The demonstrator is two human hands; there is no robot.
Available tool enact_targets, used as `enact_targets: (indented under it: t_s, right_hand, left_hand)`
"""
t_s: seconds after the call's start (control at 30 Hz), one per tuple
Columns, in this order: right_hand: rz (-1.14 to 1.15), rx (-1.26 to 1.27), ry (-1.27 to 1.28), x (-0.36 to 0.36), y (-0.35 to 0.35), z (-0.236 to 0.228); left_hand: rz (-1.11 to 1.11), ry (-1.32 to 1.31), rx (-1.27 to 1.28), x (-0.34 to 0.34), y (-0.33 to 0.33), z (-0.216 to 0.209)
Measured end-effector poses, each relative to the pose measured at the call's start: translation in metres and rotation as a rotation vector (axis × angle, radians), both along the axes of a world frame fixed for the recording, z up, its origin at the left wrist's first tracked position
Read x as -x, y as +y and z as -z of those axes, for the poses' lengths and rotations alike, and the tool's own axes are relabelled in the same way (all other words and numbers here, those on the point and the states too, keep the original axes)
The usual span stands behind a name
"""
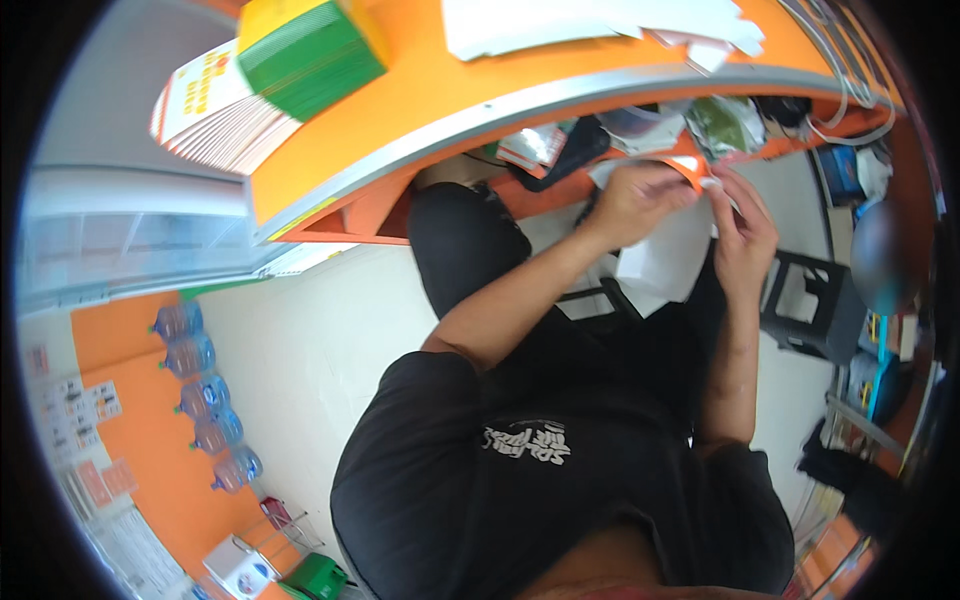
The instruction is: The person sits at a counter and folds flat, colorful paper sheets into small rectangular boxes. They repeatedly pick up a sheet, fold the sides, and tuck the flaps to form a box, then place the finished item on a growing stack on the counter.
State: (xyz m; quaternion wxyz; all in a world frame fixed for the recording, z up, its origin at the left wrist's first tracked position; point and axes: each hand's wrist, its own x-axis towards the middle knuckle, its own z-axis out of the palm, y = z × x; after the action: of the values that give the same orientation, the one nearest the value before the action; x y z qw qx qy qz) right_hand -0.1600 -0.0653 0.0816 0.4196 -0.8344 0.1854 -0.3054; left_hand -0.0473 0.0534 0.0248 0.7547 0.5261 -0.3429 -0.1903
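Between my hands, over my lap, is a white paperboard carton (665,262) with an orange part near its top edge; it looks partly folded. My left hand (638,205) is closed on its upper edge, the fingers bent towards the orange part. On the other side, my right hand (743,232) pinches the carton's upper right corner between thumb and fingers. The exact folds under the fingertips are too small to make out. Both hands are just below the front edge of the orange table (420,95).
On the table stand a stack of green and yellow cartons (310,60) and a fanned stack of white printed cartons (225,110). White flat sheets (590,25) lie farther right. A shelf beneath holds a green packet (722,125). A black stool (815,305) stands right; water bottles (205,397) line the left wall.
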Motion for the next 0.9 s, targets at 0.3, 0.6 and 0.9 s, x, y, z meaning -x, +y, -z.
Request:
enact_targets:
  t_s: [0.3,0.6,0.9]
  right_hand:
    - [-0.001,0.026,-0.084,-0.004,0.009,0.001]
    - [-0.008,0.012,-0.028,-0.003,0.011,0.004]
    - [-0.07,-0.438,-0.026,0.001,0.005,0.02]
  left_hand:
    - [0.025,0.148,0.024,0.001,-0.004,0.012]
    - [0.014,0.076,-0.099,0.002,-0.005,0.017]
    - [-0.001,0.198,-0.038,0.006,-0.009,0.02]
